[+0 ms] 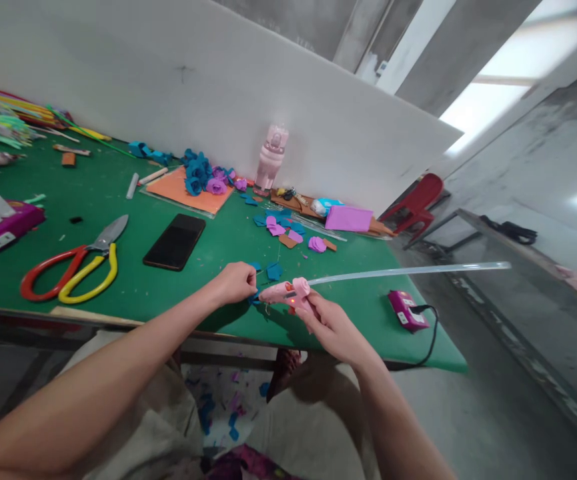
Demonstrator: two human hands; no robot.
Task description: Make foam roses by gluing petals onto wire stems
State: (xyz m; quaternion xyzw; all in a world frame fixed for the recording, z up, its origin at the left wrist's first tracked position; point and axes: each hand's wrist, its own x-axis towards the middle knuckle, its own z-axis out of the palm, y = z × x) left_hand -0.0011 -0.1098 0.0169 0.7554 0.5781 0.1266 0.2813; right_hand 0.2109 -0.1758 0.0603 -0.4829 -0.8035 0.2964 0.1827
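My right hand [325,320] is wrapped round a pink hot glue gun [284,292], whose small light glows orange. A long clear glue stick [408,271] sticks out of its back end towards the right. The nozzle points left and meets a small blue piece [255,298] beside my left hand [238,283]. The fingers of that hand are closed in a pinch on the blue piece, which they mostly hide. Just behind the gun lies a loose blue petal-like piece [274,271] on the green table [228,247].
Left of my hands lie a black phone [175,242] and red-and-yellow scissors [81,263]. Blue and purple flowers [198,175] rest on orange sheets near a pink bottle [271,160]. A purple power socket [408,311] with a black cord sits by the right edge.
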